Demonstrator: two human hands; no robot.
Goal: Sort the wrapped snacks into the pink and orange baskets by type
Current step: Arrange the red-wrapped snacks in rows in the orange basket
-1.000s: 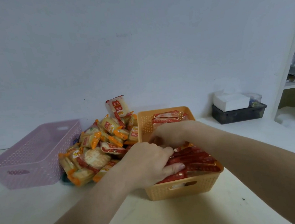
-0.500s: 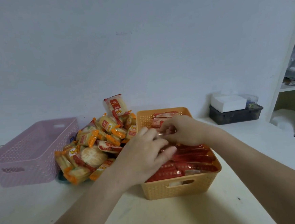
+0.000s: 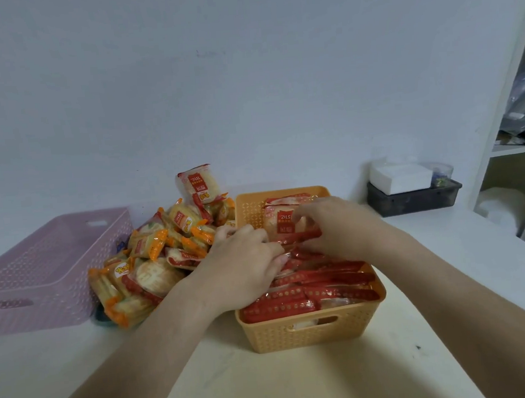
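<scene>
At the far left of the white counter sits the pink basket, its inside showing no snacks from this angle. Just to its right, touching its near corner, a loose pile of orange-edged snack packets is heaped against the left wall of the orange basket; one red-and-white packet stands on top at the far side of the heap. The left hand lies palm down across the orange basket's left rim, fingers curled onto the red-wrapped snacks packed in rows inside. The right hand reaches in from the right over the far half of the basket, fingertips pinching a red-and-white packet that stands upright among the rows. Whether the left hand actually grips a packet cannot be told. Further right, near the wall, a dark tray carries a white box, and a white shelf unit stands at the right edge.
</scene>
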